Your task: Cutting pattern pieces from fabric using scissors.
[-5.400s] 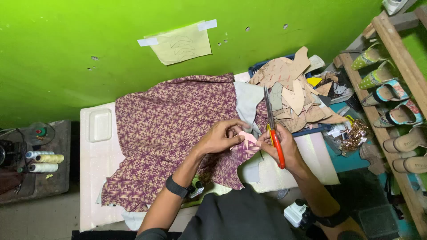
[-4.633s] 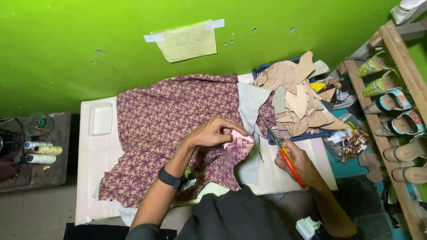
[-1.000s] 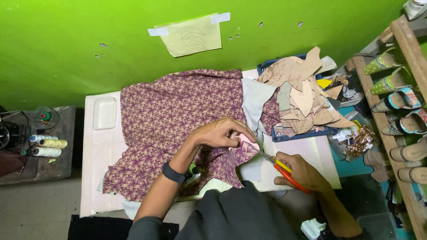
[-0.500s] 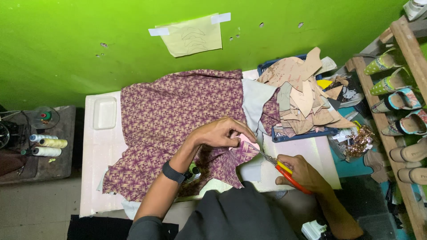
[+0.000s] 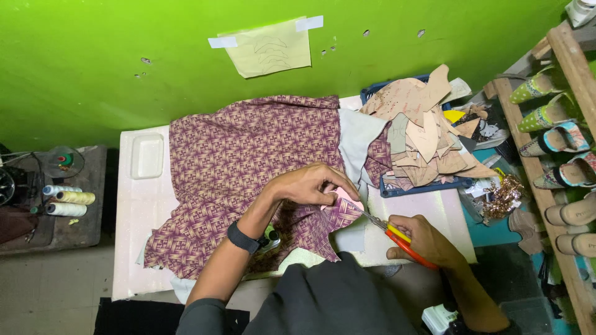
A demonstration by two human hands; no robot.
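Bright green wall backs your white worktop (image 5: 143,205), where the purple patterned fabric (image 5: 248,161) spreads toward its front right edge. Keep your left hand (image 5: 310,185) pressing the pink template (image 5: 345,197) flat there while your right hand (image 5: 428,241), closed around the orange-handled scissors (image 5: 397,237), takes short snips beside it. Your fingers hide most of the template, and the blade tips are hard to make out.

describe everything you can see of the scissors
The scissors have bright orange-red handles with a yellow inner lining that looks like plastic, and slim grey metal blades. They lie at a slant over the white table, handles low and to the right, blades pointing up-left. The right hand is wrapped around the handles. The blade tips meet the edge of the purple patterned fabric, right beside the small pink piece that the left hand presses down. How far the blades are parted is too small to tell.
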